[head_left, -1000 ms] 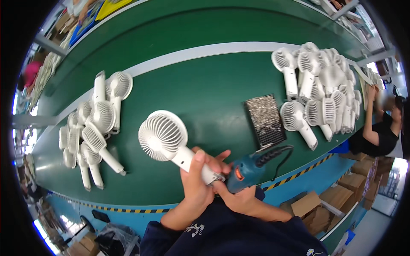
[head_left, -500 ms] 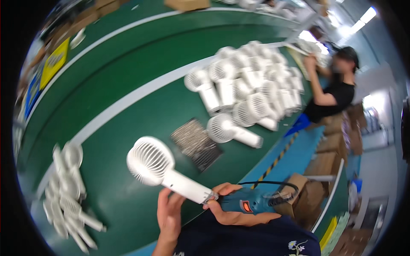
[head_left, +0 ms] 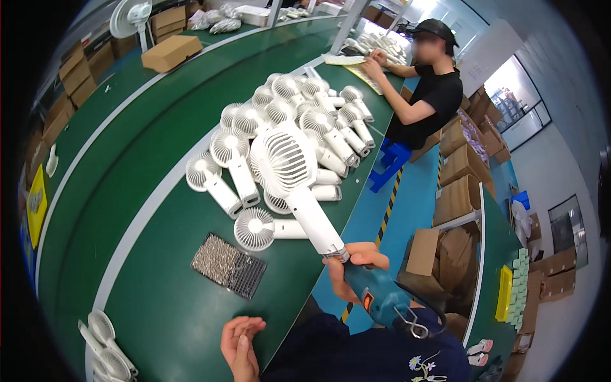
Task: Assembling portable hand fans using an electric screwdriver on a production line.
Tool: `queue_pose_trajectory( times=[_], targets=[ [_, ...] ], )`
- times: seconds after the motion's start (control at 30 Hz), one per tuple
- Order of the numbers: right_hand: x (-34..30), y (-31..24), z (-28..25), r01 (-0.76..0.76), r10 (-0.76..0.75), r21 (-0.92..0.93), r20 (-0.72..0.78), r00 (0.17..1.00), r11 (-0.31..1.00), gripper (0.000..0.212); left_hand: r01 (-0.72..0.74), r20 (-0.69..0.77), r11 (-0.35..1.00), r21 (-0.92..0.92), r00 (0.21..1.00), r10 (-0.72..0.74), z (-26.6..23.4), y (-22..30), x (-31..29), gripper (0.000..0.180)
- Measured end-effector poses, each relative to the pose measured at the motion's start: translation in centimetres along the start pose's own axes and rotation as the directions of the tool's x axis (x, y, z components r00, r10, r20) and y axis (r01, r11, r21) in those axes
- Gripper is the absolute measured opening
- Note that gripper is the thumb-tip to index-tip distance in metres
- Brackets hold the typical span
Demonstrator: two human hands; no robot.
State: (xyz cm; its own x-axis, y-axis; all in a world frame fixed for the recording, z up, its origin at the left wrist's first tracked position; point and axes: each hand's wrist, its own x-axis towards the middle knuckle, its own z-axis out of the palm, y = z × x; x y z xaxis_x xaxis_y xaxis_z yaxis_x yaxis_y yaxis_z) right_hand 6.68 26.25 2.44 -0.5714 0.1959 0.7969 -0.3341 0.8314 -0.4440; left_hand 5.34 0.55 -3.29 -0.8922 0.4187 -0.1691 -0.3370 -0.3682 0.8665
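My right hand [head_left: 342,280] is closed around the front of a teal electric screwdriver [head_left: 380,298] with a hanging loop at its rear. A white handheld fan [head_left: 289,172] is held up at the tool's front end, its slotted round head pointing away from me and its handle base against my right fingers. My left hand [head_left: 240,347] is over the bench's near edge, empty, its fingers loosely bent and not closed on anything. Beyond it, a black tray of small metal screws [head_left: 228,264] lies on the green bench. A single white fan [head_left: 254,229] lies just past the tray.
Many white fans [head_left: 229,148] are heaped behind the held one. Several more fans [head_left: 105,344] lie at the lower left. A person in black [head_left: 429,95] sits at the bench on the far right. Cardboard boxes [head_left: 423,258] stand on the blue floor to the right.
My left hand has come off the fan and dropped toward the bench edge. My right hand has lifted the screwdriver and fan rightward. The view has turned toward the right.
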Motion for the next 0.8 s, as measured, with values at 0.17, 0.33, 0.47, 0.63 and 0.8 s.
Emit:
queue_pose_trajectory(
  times=[0.17, 0.33, 0.47, 0.63, 0.8],
  targets=[
    [0.0, 3.7, -1.5, -0.124, 0.117, -0.046, -0.135, 0.984, 0.991, 0.042, 0.106, -0.148, 0.991, -0.081, 0.982, -0.117, 0.5, -0.1, -0.6, 0.021],
    [1.4, 5.4, -1.8, 0.087, -0.134, -0.204, -0.231, 0.964, 0.975, 0.042, 0.085, -0.113, 0.991, -0.1, 0.989, -0.096, -1.1, -0.7, -0.1, 0.027],
    [2.2, 6.3, -1.2, 0.229, -0.248, -0.1, -0.274, 0.929, 0.968, 0.041, 0.071, -0.096, 0.994, -0.08, 0.992, -0.079, -1.7, -0.5, 0.0, 0.027],
    [3.2, 5.2, -3.8, -0.099, 0.056, -0.213, -0.197, 0.979, 0.972, 0.034, 0.082, -0.066, 0.989, -0.127, 0.994, -0.091, -1.1, -0.8, 0.4, 0.026],
    [10.4, 12.0, -4.8, -0.312, 0.654, 0.668, -0.347, 0.672, 0.676, 0.027, 0.056, -0.094, 0.992, -0.111, 0.993, -0.067, -1.6, -0.9, 0.0, 0.027]
  ],
)
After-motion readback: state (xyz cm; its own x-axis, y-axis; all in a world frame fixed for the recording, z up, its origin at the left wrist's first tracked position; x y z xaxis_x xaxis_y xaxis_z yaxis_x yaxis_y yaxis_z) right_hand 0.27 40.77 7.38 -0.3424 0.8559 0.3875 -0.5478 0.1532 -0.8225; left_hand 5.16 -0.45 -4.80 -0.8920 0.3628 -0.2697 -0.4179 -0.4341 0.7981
